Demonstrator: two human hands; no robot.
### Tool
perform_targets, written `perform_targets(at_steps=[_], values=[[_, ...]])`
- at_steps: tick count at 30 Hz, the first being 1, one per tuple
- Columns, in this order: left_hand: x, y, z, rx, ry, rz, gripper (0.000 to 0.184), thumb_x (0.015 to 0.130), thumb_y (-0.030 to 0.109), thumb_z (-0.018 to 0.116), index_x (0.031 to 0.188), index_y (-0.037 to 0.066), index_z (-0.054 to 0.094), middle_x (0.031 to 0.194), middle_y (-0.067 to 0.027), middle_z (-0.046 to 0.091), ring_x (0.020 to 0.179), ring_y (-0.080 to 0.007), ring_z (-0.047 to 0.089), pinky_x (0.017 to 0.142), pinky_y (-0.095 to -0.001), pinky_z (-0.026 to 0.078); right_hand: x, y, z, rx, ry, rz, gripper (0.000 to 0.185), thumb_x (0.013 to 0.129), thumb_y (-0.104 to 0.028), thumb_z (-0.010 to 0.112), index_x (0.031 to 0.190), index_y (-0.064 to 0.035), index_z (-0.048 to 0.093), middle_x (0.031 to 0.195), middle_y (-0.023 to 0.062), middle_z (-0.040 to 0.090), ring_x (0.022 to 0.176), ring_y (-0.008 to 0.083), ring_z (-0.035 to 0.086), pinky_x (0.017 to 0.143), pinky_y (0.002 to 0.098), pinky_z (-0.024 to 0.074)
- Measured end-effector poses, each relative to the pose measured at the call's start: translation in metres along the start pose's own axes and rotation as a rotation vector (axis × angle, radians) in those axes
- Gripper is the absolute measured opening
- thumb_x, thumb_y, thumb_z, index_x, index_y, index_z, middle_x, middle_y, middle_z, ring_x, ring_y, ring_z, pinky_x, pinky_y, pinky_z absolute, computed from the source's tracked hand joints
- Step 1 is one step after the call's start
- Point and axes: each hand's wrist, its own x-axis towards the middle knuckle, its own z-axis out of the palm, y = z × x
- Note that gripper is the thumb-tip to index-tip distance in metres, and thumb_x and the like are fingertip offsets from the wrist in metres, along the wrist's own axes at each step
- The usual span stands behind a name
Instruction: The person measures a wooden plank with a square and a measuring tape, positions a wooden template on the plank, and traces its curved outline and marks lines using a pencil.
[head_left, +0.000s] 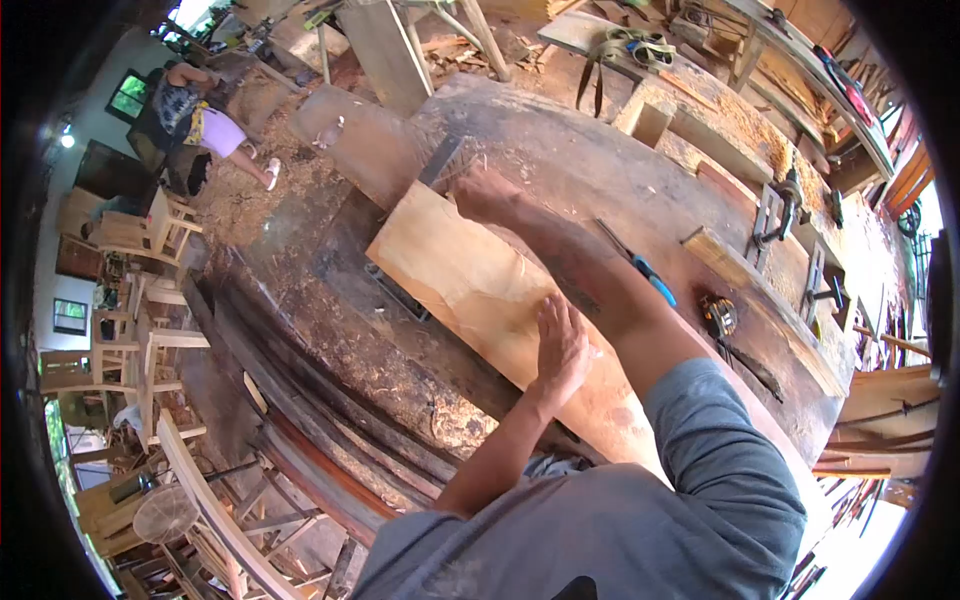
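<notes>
A wide, light wooden board [470,265] lies slantwise across the work surface in front of my body. My left hand [563,350] rests on the board's face near its middle, fingers stretched out. At the board's far end is my right hand [485,193], beside its upper corner; the fingers are partly hidden, so what they hold cannot be made out. A dark metal strip [441,160] stands just beyond that hand. Under the board's left edge a metal fitting [398,290] shows.
A screwdriver with a blue handle [652,279] and a tape measure [718,315] lie right of my right arm. Clamps [785,205], a strap [628,50] and planks are further right. Another person [205,125] stands at the upper left. Chair frames [150,350] fill the left.
</notes>
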Motion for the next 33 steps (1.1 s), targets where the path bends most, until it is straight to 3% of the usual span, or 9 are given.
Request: perform_targets(at_steps=[7,10,17,18,19,23,26,27,33], values=[[-0.007,-0.004,-0.003,-0.265,0.09,0.001,0.092,0.076,0.023,0.085,0.144,-0.016,0.036,0.154,-0.0387,0.028,0.146,-0.0531,0.028,0.122,-0.0583,0.022,0.002,0.006,0.015,-0.019,-0.054,-0.017,0.027,0.083,-0.01,0.055,0.101,-0.0048,0.075,0.095,0.0245,0.072,0.087,0.0374,0.073,0.073,0.0494,0.059],[-0.006,-0.003,-0.007,-0.264,0.026,-0.027,0.092,0.079,0.028,0.084,0.144,-0.016,0.037,0.155,-0.0385,0.028,0.148,-0.051,0.026,0.123,-0.0565,0.02,-0.028,0.018,0.009,-0.042,-0.131,-0.086,0.023,0.083,-0.012,0.058,0.096,-0.0041,0.075,0.09,0.0229,0.072,0.085,0.0366,0.073,0.072,0.049,0.0583],[-0.005,-0.003,-0.003,-0.143,-0.01,-0.011,0.093,0.081,0.034,0.083,0.144,-0.016,0.037,0.156,-0.038,0.027,0.149,-0.0491,0.024,0.124,-0.0546,0.02,-0.175,0.031,-0.012,-0.08,-0.413,-0.192,0.018,0.08,-0.016,0.063,0.085,-0.0026,0.075,0.081,0.0191,0.073,0.08,0.0348,0.074,0.07,0.0482,0.0567],[-0.005,-0.002,-0.005,-0.17,-0.012,-0.008,0.094,0.08,0.034,0.083,0.144,-0.016,0.036,0.156,-0.0383,0.027,0.149,-0.0492,0.024,0.123,-0.0548,0.022,-0.207,0.033,-0.016,-0.077,-0.304,-0.225,0.017,0.076,-0.016,0.067,0.08,-0.0015,0.074,0.075,0.0195,0.071,0.072,0.0354,0.072,0.054,0.0426,0.0532],[-0.005,-0.002,-0.005,-0.174,-0.011,0.001,0.094,0.08,0.034,0.083,0.144,-0.016,0.036,0.156,-0.0383,0.027,0.149,-0.0492,0.024,0.123,-0.0548,0.022,-0.231,0.036,-0.015,-0.072,-0.419,-0.214,0.014,0.077,-0.013,0.065,0.085,-0.0032,0.071,0.071,0.0197,0.068,0.069,0.0394,0.068,0.06,0.0495,0.0524],[-0.002,-0.002,-0.001,-0.146,-0.03,-0.019,0.096,0.08,0.034,0.084,0.144,-0.018,0.035,0.156,-0.0383,0.025,0.149,-0.05,0.023,0.123,-0.0548,0.022,-0.318,0.043,-0.034,-0.087,-0.56,-0.124,0.016,0.073,-0.013,0.065,0.078,0.0001,0.071,0.073,0.0209,0.069,0.071,0.0389,0.07,0.059,0.0481,0.0536],[0.001,0.003,-0.009,-0.107,-0.08,-0.034,0.094,0.081,0.033,0.082,0.143,-0.018,0.035,0.156,-0.0386,0.025,0.148,-0.0519,0.022,0.124,-0.0545,0.02,-0.309,0.038,-0.065,-0.071,-0.533,0.075,0.015,0.079,-0.009,0.061,0.089,-0.0003,0.067,0.073,0.0207,0.065,0.079,0.0392,0.068,0.067,0.0505,0.0517],[0.0,0.002,-0.008,-0.108,-0.092,-0.023,0.094,0.081,0.033,0.082,0.143,-0.018,0.035,0.156,-0.0386,0.025,0.148,-0.0519,0.022,0.124,-0.0545,0.02,-0.303,0.058,-0.042,0.043,-0.37,0.038,0.016,0.079,-0.007,0.059,0.091,0.0019,0.065,0.074,0.0203,0.064,0.081,0.0387,0.067,0.069,0.0513,0.0518],[0.0,0.001,-0.008,-0.107,-0.042,-0.003,0.096,0.079,0.038,0.082,0.142,-0.019,0.037,0.153,-0.0388,0.03,0.146,-0.0515,0.029,0.123,-0.0562,0.022,-0.24,0.043,-0.05,-0.045,-0.629,-0.074,0.019,0.079,-0.01,0.061,0.085,0.005,0.07,0.079,0.0239,0.069,0.079,0.0404,0.068,0.069,0.0496,0.0531]])
